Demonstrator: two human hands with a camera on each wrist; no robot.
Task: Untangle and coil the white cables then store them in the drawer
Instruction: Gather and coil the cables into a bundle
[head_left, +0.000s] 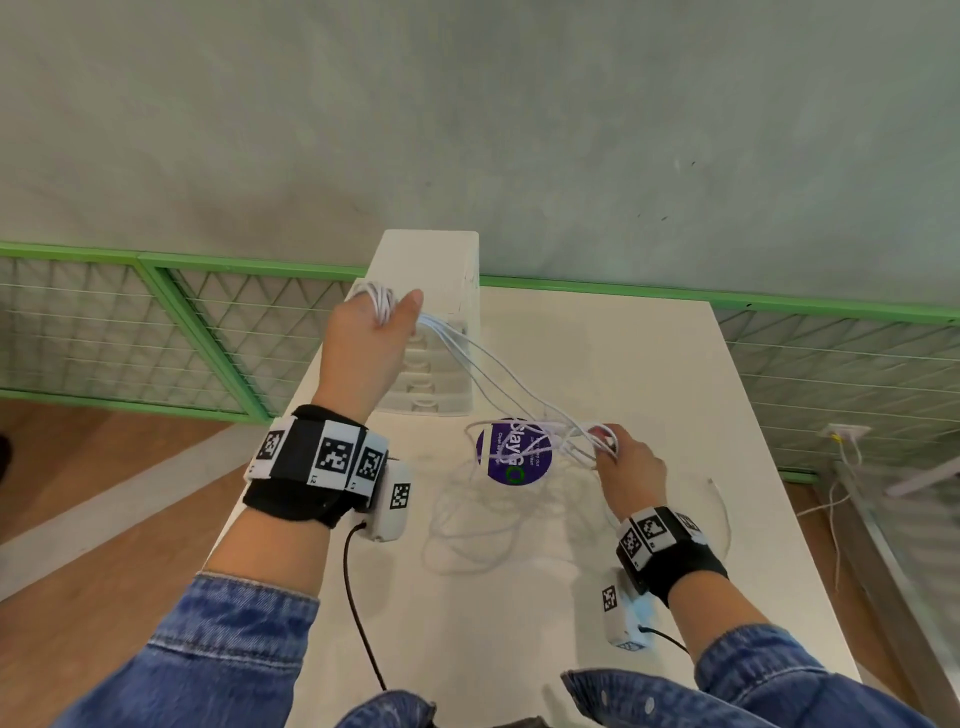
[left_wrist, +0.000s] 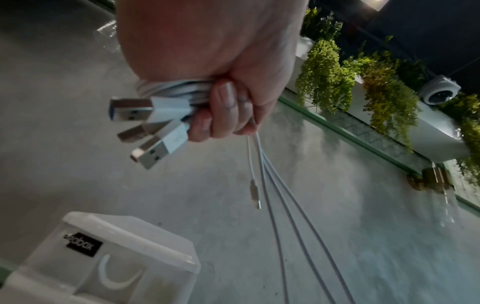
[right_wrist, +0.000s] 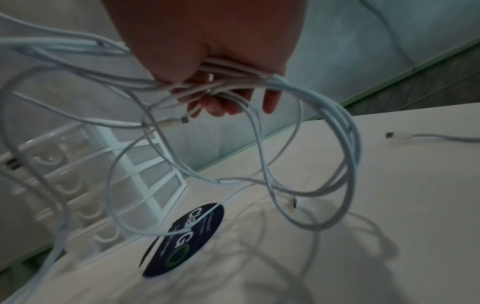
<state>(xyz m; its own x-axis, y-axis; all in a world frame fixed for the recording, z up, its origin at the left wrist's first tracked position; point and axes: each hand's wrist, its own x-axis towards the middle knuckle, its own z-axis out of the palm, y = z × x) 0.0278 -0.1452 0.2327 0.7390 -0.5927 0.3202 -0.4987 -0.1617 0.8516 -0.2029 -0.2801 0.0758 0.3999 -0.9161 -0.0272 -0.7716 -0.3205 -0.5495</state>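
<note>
Left hand (head_left: 371, 332): gripping the plug ends of the white cables (head_left: 498, 384), fingers curled tight round the bundle, and raising it above the drawer unit (head_left: 441, 291) at the far left edge of the table (head_left: 675, 395); the height is probably keeping the strands taut so that crossings are showing.
Left wrist view: showing three USB plugs (left_wrist: 145, 125) sticking out of the fist, plus one short lead (left_wrist: 253, 181) dangling free; the head view is hiding all of these behind the back of the hand.
White cables: running in several strands from the raised fist down and right to the other hand, above the round purple sticker (head_left: 514, 452) at mid table.
Right hand (head_left: 626, 462): working low near the table centre, fingers closed round a loose knot of loops, probably feeding slack towards the raised hand.
Right wrist view: showing tangled loops (right_wrist: 324, 164) hanging under the fingers, and a further cable end (right_wrist: 420, 136) lying apart on the table towards its right edge.
Drawers: all appearing closed; storing is not yet begun.
</note>
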